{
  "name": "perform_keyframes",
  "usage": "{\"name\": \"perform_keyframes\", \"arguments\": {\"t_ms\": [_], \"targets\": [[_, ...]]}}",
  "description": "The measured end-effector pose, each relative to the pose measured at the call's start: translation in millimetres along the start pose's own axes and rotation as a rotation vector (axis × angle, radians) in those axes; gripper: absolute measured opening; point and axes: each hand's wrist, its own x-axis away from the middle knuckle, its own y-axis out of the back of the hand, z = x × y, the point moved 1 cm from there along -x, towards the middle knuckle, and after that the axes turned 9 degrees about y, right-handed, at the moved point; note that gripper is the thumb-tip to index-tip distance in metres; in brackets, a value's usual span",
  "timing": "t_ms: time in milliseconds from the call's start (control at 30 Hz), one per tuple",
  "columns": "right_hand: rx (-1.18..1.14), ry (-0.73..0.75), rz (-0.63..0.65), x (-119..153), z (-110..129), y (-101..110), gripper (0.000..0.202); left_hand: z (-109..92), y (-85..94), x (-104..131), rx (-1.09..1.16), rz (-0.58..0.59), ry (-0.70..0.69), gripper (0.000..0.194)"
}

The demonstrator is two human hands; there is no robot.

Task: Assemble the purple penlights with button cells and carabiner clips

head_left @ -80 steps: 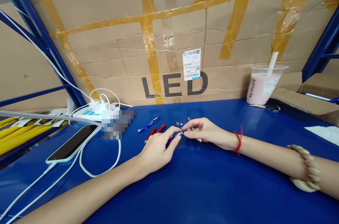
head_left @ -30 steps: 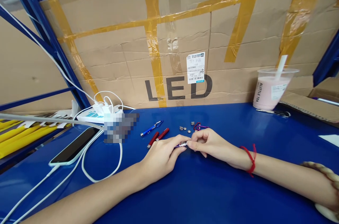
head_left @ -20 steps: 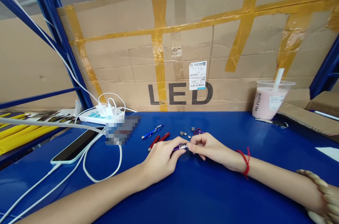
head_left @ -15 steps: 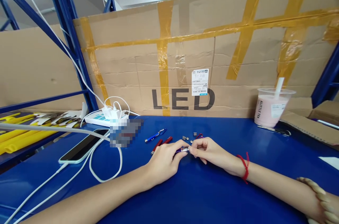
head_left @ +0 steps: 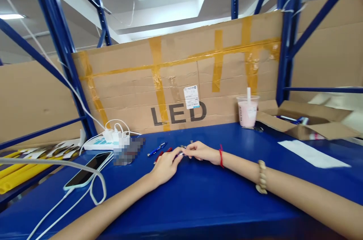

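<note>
My left hand [head_left: 164,167] and right hand [head_left: 200,151] are pinching one purple tube [head_left: 180,154], forearms converging; one blue pen [head_left: 157,150] is lying beyond my left.

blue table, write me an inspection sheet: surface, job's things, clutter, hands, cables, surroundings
surface: blue table, glossy; spills: nothing seen
job's things: slim purple-and-silver piece between the hands; blue pen-like piece lying beyond; red pieces partly hidden by the left hand
clutter: phone, upright cup of pink drink with straw, white sheet
hands: fingers of left hand and right hand pinch the slim piece
cables: pale cables looped at left, one into the phone, others at the power strip
surroundings: taped "LED" cardboard behind, open carton at right, blue rack posts
</note>
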Motion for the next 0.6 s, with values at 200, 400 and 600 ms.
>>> {"name": "perform_keyframes", "arguments": {"t_ms": [200, 400, 600], "targets": [[-0.046, -0.075, 0.018, -3, 3, 8, 0.051, -6, 5.0, -9, 0.105, 0.029, 0.024, 0.025], [-0.113, -0.075, -0.033, -12, 18, 10, 0.05, -23, 4.3, -17, 0.247, -0.111, 0.115, 0.028], [-0.083, -0.01, -0.209, -6, 22, 5, 0.047, -26, -2.5, -19, 0.247, -0.218, 0.105, 0.026]]}}
